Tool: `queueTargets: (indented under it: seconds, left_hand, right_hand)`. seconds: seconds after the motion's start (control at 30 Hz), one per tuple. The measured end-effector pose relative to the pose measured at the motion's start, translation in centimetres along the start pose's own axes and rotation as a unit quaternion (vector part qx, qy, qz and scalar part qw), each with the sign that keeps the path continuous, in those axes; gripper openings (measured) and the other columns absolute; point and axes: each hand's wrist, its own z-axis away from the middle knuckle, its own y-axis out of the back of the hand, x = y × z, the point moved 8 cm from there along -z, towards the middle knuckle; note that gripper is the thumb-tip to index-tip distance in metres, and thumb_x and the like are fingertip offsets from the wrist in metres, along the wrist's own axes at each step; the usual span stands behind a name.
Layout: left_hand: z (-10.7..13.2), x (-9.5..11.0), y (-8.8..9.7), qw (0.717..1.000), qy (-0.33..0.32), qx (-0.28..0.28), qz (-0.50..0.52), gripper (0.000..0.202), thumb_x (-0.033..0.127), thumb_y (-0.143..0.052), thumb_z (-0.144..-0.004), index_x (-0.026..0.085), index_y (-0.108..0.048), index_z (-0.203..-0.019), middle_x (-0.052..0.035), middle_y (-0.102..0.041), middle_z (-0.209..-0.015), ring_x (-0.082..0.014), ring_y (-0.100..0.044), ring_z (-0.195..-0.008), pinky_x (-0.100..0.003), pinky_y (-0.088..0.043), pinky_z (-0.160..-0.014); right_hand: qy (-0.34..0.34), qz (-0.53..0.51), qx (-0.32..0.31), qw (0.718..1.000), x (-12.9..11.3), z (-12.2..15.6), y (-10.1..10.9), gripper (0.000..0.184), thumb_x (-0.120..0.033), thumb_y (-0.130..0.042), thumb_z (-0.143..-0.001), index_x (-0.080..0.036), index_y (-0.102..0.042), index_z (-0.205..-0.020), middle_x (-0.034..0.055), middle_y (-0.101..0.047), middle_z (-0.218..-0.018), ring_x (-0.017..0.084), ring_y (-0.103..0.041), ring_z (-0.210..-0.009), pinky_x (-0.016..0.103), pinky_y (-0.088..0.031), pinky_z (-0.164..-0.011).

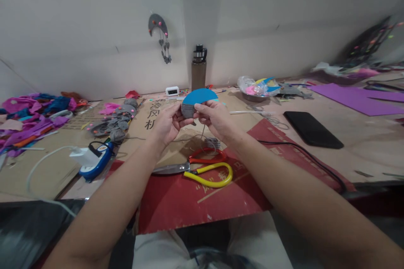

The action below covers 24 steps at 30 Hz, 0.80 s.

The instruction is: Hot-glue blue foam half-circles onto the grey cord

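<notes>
In front of me, my left hand (167,124) and my right hand (216,118) hold up a blue curved piece (200,96), perhaps a crescent. Grey yarn (188,111) is wound around its left part. My right thumb presses on the wrapped part, and my left fingers curl at its lower left edge. One yarn strand hangs below my right hand. Beneath my hands lie scissors (208,170) with one red and one yellow handle. A small grey yarn ball (117,135) is to the left, with a strand running from it toward the middle.
Red cardboard (189,206) covers the table's front edge. At left are a blue power strip (96,168) and felt scraps (34,113). A bottle (198,71) stands by the wall. To the right are a black phone (312,129), purple sheet (356,98) and metal bowl (255,97).
</notes>
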Motion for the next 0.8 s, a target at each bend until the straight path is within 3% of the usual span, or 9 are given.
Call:
queueTargets:
  seconds: [0.1, 0.23, 0.43, 0.6, 0.7, 0.8]
  left_hand:
    - [-0.2, -0.2, 0.3, 1.0, 0.021, 0.02, 0.005, 0.028, 0.039, -0.051, -0.083, 0.014, -0.06, -0.09, -0.0083, -0.069, -0.08, -0.0155, -0.067, -0.069, -0.023, -0.055, -0.057]
    - [0.1, 0.1, -0.3, 1.0, 0.015, 0.008, -0.017, 0.038, 0.05, -0.051, -0.08, 0.014, -0.058, -0.088, -0.0092, -0.069, -0.079, -0.0183, -0.067, -0.074, -0.025, -0.055, -0.059]
    - [0.7, 1.0, -0.5, 0.998, -0.047, 0.002, -0.041, 0.023, 0.03, -0.068, -0.071, 0.015, -0.053, -0.081, -0.0028, -0.066, -0.075, -0.0157, -0.067, -0.069, -0.028, -0.055, -0.063]
    - [0.3, 0.0, -0.1, 0.998, -0.023, 0.005, -0.061, 0.022, 0.033, -0.063, -0.075, 0.014, -0.054, -0.083, -0.005, -0.065, -0.076, -0.0148, -0.065, -0.068, -0.026, -0.054, -0.057]
    - [0.3, 0.9, 1.1, 0.983, -0.086, 0.077, -0.141, 0.024, 0.036, -0.063, -0.075, 0.016, -0.054, -0.084, -0.0045, -0.063, -0.08, -0.0136, -0.062, -0.07, -0.021, -0.051, -0.051]
    - [1.4, 3.0, 1.2, 0.937, -0.198, 0.144, -0.25, 0.022, 0.033, -0.067, -0.071, 0.017, -0.057, -0.083, -0.0037, -0.06, -0.083, -0.0133, -0.058, -0.075, -0.018, -0.047, -0.051]
  right_hand:
    - [-0.004, -0.012, 0.004, 1.0, -0.1, 0.1, 0.1, 0.029, -0.039, -0.07, -0.061, -0.017, -0.052, -0.066, -0.0011, -0.056, -0.056, 0.004, -0.036, -0.045, 0.02, -0.022, -0.043]
    - [-0.008, -0.016, 0.01, 1.0, 0.1, 0.0, 0.3, 0.032, -0.04, -0.072, -0.06, -0.017, -0.051, -0.064, -0.0019, -0.053, -0.055, 0.005, -0.038, -0.046, 0.02, -0.022, -0.043]
    - [-0.01, -0.023, 0.009, 1.0, 0.3, 0.0, 0.1, 0.032, -0.037, -0.074, -0.057, -0.017, -0.051, -0.064, -0.0033, -0.049, -0.056, 0.005, -0.041, -0.048, 0.02, -0.021, -0.043]
    - [-0.012, -0.003, 0.042, 0.999, 0.5, 0.0, 0.7, 0.029, -0.036, -0.071, -0.058, -0.017, -0.051, -0.064, -0.0045, -0.047, -0.055, 0.005, -0.035, -0.047, 0.02, -0.022, -0.043]
    - [-0.009, 0.02, 0.093, 0.995, 0.6, -0.2, 1.9, 0.027, -0.035, -0.069, -0.059, -0.017, -0.049, -0.064, -0.0074, -0.038, -0.053, 0.004, -0.027, -0.044, 0.021, -0.021, -0.042]
    - [0.015, 0.077, 0.134, 0.988, 0.3, -0.3, 2.9, 0.024, -0.036, -0.065, -0.063, -0.017, -0.051, -0.065, -0.0068, -0.04, -0.054, 0.005, -0.028, -0.044, 0.022, -0.023, -0.042]
